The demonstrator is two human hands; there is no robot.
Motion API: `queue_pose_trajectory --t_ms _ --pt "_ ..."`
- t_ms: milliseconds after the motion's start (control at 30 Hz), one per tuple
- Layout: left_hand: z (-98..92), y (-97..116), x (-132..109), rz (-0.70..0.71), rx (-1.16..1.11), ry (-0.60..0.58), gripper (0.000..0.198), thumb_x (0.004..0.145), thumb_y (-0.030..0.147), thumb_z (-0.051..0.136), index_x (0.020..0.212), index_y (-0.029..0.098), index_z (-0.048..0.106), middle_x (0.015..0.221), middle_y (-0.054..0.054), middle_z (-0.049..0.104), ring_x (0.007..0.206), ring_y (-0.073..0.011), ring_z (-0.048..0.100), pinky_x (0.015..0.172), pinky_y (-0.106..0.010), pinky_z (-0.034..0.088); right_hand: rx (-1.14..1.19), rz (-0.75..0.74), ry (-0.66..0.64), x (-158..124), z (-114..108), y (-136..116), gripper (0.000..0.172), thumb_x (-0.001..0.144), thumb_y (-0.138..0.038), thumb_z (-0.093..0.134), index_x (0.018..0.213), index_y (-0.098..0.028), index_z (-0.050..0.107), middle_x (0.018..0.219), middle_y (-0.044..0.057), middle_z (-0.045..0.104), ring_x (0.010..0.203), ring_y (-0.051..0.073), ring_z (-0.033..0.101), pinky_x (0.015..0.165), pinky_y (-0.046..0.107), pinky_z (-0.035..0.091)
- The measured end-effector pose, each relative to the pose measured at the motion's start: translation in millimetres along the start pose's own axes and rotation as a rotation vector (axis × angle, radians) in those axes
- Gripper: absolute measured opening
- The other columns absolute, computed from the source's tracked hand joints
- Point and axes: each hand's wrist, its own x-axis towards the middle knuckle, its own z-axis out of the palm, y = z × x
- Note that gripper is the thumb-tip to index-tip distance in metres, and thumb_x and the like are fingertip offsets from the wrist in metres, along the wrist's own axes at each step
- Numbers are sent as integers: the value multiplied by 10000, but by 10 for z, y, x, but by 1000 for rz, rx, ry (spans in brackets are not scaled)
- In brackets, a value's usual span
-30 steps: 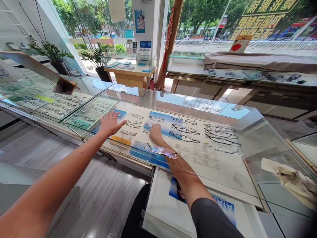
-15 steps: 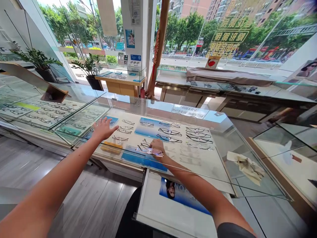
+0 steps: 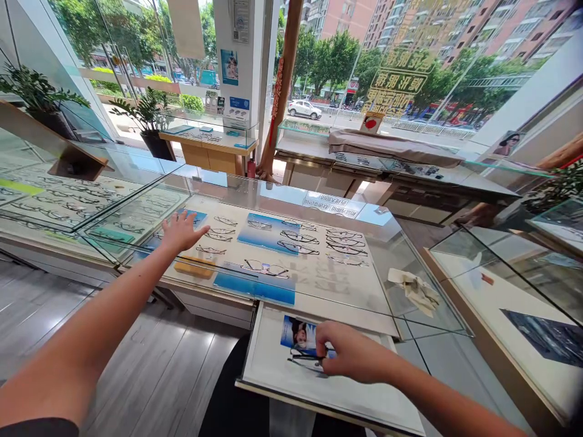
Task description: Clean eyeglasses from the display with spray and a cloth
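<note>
My right hand [image 3: 348, 353] is closed on a pair of eyeglasses [image 3: 306, 358], gripping one end. It holds them low over a pulled-out white drawer [image 3: 268, 358] with a blue picture card [image 3: 291, 331] in it. Fingers spread, my left hand [image 3: 183, 232] is over the left part of the glass counter top; whether it touches the glass I cannot tell. Beneath the glass, another pair of glasses [image 3: 265, 268] lies at the upper edge of a blue card [image 3: 255, 286]. Farther back lie rows of glasses [image 3: 345, 246] and a second blue card [image 3: 248, 233].
A crumpled beige cloth [image 3: 414, 291] lies on the right end of the counter. An orange case [image 3: 195, 267] sits in the display at left. More glass showcases stand left and right. Potted plants [image 3: 148, 118] and a wooden post [image 3: 282, 91] are near the windows.
My right hand has come out of the display, back and toward me, and now holds eyeglasses over the drawer. One pair stays by the blue card. My left hand keeps its place.
</note>
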Motion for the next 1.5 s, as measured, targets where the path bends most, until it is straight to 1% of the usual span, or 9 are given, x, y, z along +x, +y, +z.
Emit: queue_pose_trajectory --t_ms 67,167,267,333,400,500,667,1000,1500 --pt "0 3 -5 3 -3 -12 998 1024 806 271 1782 165 368 1894 -198 221 1742 -467 218 1358 -734 216 114 -78 -62 -132 -355 -235 191 797 -137 764 889 -304 745 1073 -2 795 995 208 741 811 301 547" --pt "-10 7 -17 3 -8 -12 1006 1020 810 267 1781 160 365 1894 -189 226 1743 -468 208 1362 -736 205 67 -181 95 2 -923 -604 86 868 -161 725 884 -246 717 1053 45 751 1039 243 681 937 381 515" --pt "-24 17 -30 4 -8 -4 999 1019 808 281 1774 161 378 1891 -192 235 1744 -465 207 1363 -734 202 -80 -250 276 560 -1307 -903 45 917 -229 767 877 -216 752 1052 72 761 1069 266 656 944 391 465" --pt "-31 27 -38 0 -11 -4 990 1021 801 285 1771 163 383 1888 -193 246 1741 -466 214 1361 -732 209 -221 -263 338 1073 -1397 -1032 45 936 -223 763 902 -200 781 1067 73 782 1062 256 660 956 381 443" --pt "-34 36 -47 -1 -16 -4 980 1022 791 293 1766 161 391 1884 -197 257 1738 -469 222 1358 -734 211 -381 -207 344 1589 -1385 -1101 84 962 -252 749 947 -202 814 1090 73 801 1064 257 669 928 374 433" --pt "-33 44 -59 2 -24 1 972 1024 783 308 1760 156 400 1880 -203 266 1735 -479 224 1354 -741 207 -438 -181 369 2210 -1292 -1104 127 971 -242 730 963 -178 839 1133 109 810 1094 282 672 978 403 423" --pt "-18 46 -68 9 -33 9 976 1026 795 315 1760 158 402 1878 -212 264 1731 -481 235 1356 -742 194 -495 -144 440 2709 -1175 -977 247 1001 -242 644 1030 -120 857 1220 192 791 1197 344 631 1085 462 383" --pt "-16 55 -59 12 -45 -8 1004 1022 811 324 1777 151 374 1885 -216 237 1744 -483 203 1363 -744 179 -522 -128 425 2730 -882 -842 286 1005 -254 605 1069 -127 854 1266 205 767 1267 368 616 1142 489 362" --pt "-2 33 -17 7 -43 -20 1020 1014 828 295 1781 160 365 1891 -210 222 1747 -475 198 1361 -736 190 -413 -94 514 2632 -790 -854 154 962 -246 682 1062 -165 768 1389 193 697 1325 362 551 1139 490 374"
